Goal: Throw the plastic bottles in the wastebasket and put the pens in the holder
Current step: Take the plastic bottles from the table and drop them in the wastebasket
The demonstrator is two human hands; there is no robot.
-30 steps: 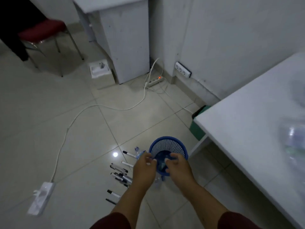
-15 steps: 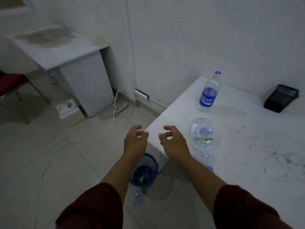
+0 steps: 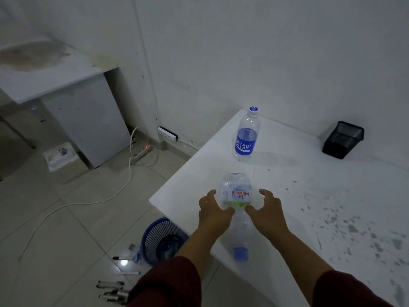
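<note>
Clear plastic bottle (image 3: 238, 209) lying on its side at the near corner of the white table (image 3: 309, 207), blue cap toward the viewer, label reading "Le Minerale". Flanked by left hand (image 3: 213, 212) and right hand (image 3: 266, 212), both spread with curled fingers, thumbs touching the bottle's sides; no closed grip. Beyond that bottle, farther in on the table, upright bottle with blue label (image 3: 246, 136). Well to the right of that, near the wall, black mesh holder (image 3: 343, 140), tipped. On the floor just below the table corner, blue wastebasket (image 3: 159, 238). Just left of the wastebasket, scattered pens (image 3: 112, 284). Nearby, a small crushed bottle (image 3: 134, 251), blurred.
</note>
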